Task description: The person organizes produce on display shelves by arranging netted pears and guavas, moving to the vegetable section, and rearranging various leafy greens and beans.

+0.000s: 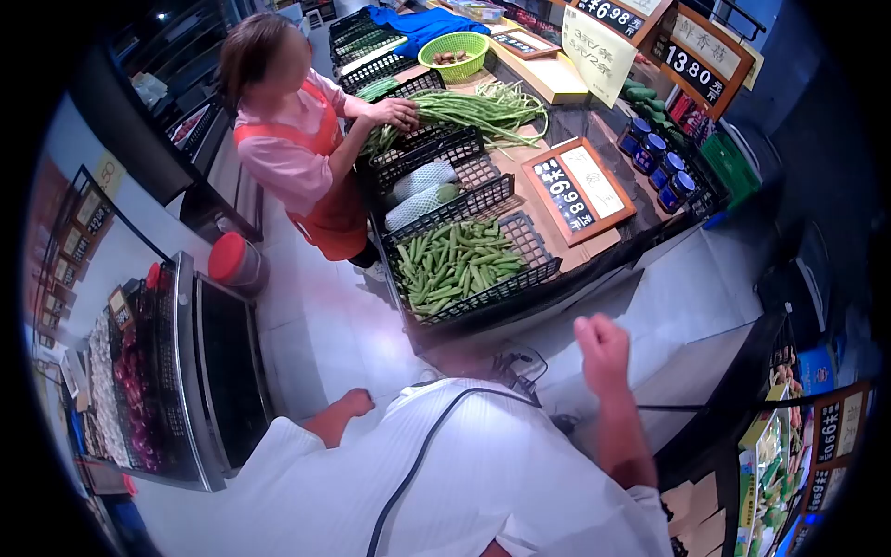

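Observation:
My right hand [603, 351] is raised in front of me in a loose fist, and nothing shows in it. It is held apart from the display table, nearest its front edge and the okra. Low on the left, my left hand [355, 403] hangs over the floor with its fingers curled in, partly turned from view. Green okra [457, 265] fills a black plastic crate [534, 243] on the table. Behind that crate lie pale gourds in white foam nets [423, 193]. Long green beans [487, 110] are heaped farther back.
A person in an orange apron [325, 158] stands left of the table, hands on the beans. A framed price sign [577, 190] and blue-lidded jars [655, 158] are on the right. A red-lidded bucket [236, 262] stands by the left counter. Cables [520, 362] lie near the table's base.

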{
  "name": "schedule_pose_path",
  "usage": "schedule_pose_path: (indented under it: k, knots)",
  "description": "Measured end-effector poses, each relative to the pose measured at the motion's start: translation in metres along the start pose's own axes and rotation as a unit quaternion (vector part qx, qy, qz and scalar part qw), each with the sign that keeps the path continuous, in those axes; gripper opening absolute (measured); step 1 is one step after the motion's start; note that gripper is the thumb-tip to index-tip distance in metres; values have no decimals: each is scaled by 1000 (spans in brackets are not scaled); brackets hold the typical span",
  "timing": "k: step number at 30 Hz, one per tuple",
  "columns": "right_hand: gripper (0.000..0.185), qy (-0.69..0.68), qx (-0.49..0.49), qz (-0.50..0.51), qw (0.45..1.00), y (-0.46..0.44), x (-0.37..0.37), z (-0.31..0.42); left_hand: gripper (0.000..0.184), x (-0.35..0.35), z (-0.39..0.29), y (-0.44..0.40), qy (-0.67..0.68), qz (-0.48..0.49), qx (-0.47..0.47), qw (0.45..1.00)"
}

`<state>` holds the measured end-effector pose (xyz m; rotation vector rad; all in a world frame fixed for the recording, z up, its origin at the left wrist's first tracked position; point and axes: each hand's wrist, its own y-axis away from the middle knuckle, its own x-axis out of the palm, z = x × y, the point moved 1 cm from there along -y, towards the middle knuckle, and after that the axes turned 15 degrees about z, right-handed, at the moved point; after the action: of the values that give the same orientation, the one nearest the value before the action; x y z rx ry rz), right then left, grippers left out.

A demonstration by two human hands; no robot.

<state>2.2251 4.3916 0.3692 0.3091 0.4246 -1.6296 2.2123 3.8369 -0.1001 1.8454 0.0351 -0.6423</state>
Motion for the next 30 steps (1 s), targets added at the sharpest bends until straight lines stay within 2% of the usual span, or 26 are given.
schedule_pose_path:
  k: [1, 2, 4, 5, 8, 9, 10, 11, 13, 14, 16, 17, 18, 20, 21, 24, 28, 30]
  knots:
    - [32, -15, -45, 23, 999, -10, -4, 36, 37, -14, -7, -7, -39, -21, 40, 998]
    - [28, 7, -133, 37, 990, -20, -4, 69, 36, -30, -12, -12, -77, -42, 80, 993]
    - [13, 74, -211, 86, 971, -24, 1, 150, 33, -71, -25, 4, 140, -86, 83, 983]
    - [7, 145, -351, 73, 922, -30, 9, 184, 31, -84, -29, 11, 245, -104, 85, 960]
    - [21, 144, -470, 276, 826, -38, 25, 253, 29, -84, 3, -15, 35, -129, 91, 987]
    - [20, 154, -445, 291, 833, -36, 27, 269, 29, -84, 9, -12, 226, -148, 76, 960]
    - [18, 165, -421, 304, 838, -34, 30, 284, 31, -83, 17, -7, 237, -124, 46, 962]
    - [17, 180, -379, 270, 866, -26, 32, 293, 32, -82, 27, -1, 249, -103, 12, 963]
    - [16, 203, -302, 207, 908, -7, 44, 307, 35, -73, 30, 26, 234, -98, -113, 961]
    - [16, 215, -268, 178, 922, -4, 50, 312, 36, -67, 61, 23, 215, -36, -27, 976]
    - [32, 203, -449, 73, 867, -26, 65, 288, 35, -50, 77, 28, 146, 32, -78, 986]
    - [31, 180, -503, 105, 839, -34, 62, 272, 35, -42, 89, 22, 110, 64, -102, 987]
    - [31, 156, -552, 141, 807, -42, 60, 256, 36, 3, 133, -19, -48, 68, -26, 996]
    - [15, 156, -460, 203, 850, -34, 49, 247, 37, 1, 126, 0, -6, 58, -51, 997]
    - [15, 167, -433, 172, 869, -34, 51, 241, 37, -4, 117, 5, 14, 52, -60, 997]
    - [16, 190, -290, 143, 927, -29, 62, 214, 37, -19, 105, -14, -204, 119, 52, 970]
    - [12, 139, -187, 90, 968, -10, 97, 134, 38, -40, 92, -49, -72, 18, 62, 995]
    - [8, 120, -142, 77, 980, 0, 105, 98, 37, -68, 63, -32, 105, -39, 47, 993]
